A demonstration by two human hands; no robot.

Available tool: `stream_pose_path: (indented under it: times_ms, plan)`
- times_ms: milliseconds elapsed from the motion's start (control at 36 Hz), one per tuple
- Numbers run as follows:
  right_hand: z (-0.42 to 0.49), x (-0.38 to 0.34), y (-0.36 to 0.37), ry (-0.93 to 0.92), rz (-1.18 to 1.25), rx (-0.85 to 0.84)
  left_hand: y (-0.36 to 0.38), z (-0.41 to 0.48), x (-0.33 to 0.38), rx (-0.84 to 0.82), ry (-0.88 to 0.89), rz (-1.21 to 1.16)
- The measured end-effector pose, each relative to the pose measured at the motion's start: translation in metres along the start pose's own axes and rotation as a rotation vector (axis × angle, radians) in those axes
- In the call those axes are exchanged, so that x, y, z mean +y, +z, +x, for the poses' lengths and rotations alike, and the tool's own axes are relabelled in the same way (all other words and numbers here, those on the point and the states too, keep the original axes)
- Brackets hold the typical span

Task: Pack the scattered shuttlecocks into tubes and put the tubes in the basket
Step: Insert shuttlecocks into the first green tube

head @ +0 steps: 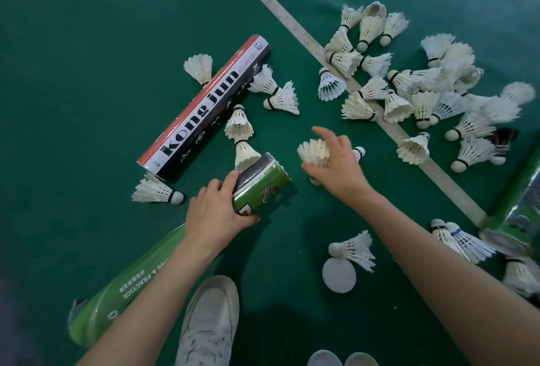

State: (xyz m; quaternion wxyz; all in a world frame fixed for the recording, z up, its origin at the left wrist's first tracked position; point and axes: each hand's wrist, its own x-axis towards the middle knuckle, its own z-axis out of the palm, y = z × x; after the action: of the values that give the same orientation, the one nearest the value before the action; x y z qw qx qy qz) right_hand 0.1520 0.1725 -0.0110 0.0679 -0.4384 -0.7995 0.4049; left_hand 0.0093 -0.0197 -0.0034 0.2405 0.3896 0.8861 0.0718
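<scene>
Shuttlecock (312, 151): just right of green tube (263, 187) mouth, feathers toward it, under spread right hand (339, 170), grip uncertain; left hand (213, 213) grips green tube.

green tube (111, 298): middle under left forearm (157, 307) | right-edge tube (517, 215): cropped

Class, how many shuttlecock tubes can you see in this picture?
3: the Kong jun tube lying upper left; the green tube gripped by the left hand, seemingly continuing under that forearm; a second green tube at the right edge, cropped. Others may lie offscreen.
</scene>
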Motion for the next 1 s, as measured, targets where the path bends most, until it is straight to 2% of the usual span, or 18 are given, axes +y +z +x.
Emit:
stream_pose_path:
  times_ms: [56,139,250,389,583,806,1000]
  plan:
    - [-0.003,-0.004,-0.011,0.091,0.223,0.093,0.002,-0.003,0.005,-0.002,0.019,-0.003]
    - [-0.011,-0.010,-0.021,0.138,0.430,0.119,0.003,-0.008,0.012,0.000,0.042,-0.015]
    - [-0.027,-0.015,-0.022,0.102,0.385,0.046,0.004,-0.015,0.018,0.010,0.087,-0.033]
    - [-0.047,-0.013,-0.016,0.060,0.273,-0.178,0.006,-0.020,0.029,0.011,0.127,-0.051]
    - [-0.054,-0.011,-0.015,-0.013,0.543,-0.100,0.010,-0.021,0.042,0.017,0.157,-0.085]
    - [-0.060,-0.018,0.017,0.090,0.651,-0.274,0.013,-0.014,0.034,0.024,0.110,-0.045]
    - [-0.037,-0.034,0.036,0.128,0.625,-0.395,0.011,-0.010,0.010,0.019,0.015,-0.060]
